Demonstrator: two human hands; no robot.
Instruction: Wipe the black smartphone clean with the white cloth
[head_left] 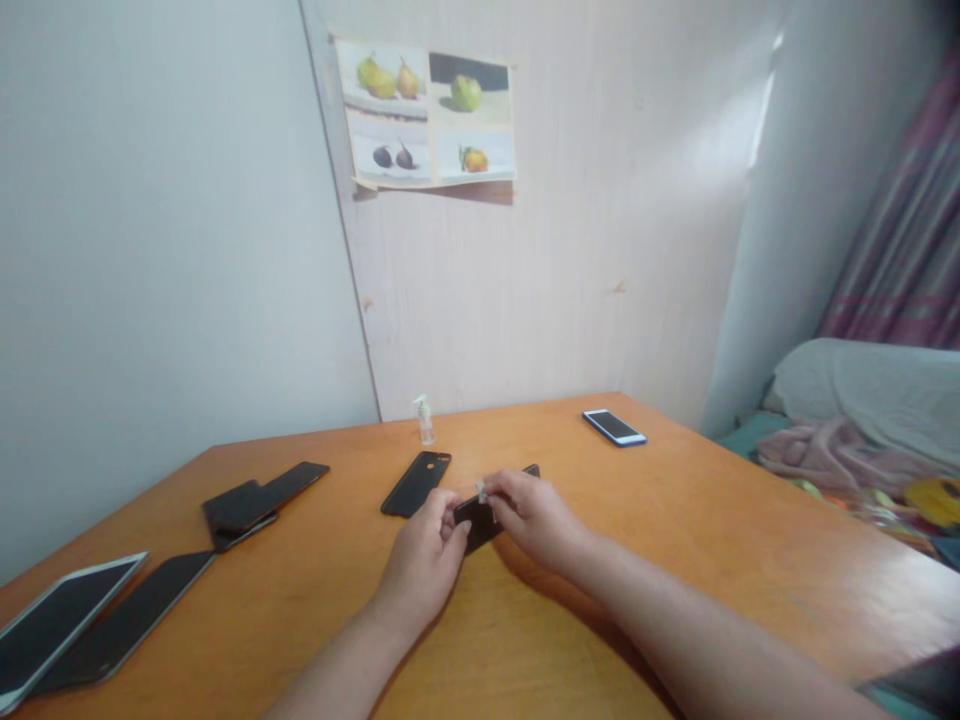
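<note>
Near the middle of the table, my left hand (431,545) is closed on a dark phone (480,530), thumb on its face and fingers behind its left end. The phone is tilted up off the tabletop. My right hand (529,505) is closed over the phone's upper edge, pinching a small whitish piece (481,490) that looks like crumpled tissue against it. Fingers hide much of that piece and the phone's right part. Just behind my left hand lies a black phone case (417,482) with a camera cutout.
A small clear pump bottle (425,420) stands at the back edge of the wooden table (675,570). A blue-edged white phone (615,427) lies at back right. On the left rest stacked dark phones (255,500), a white tablet (71,620) and a large dark device (135,620).
</note>
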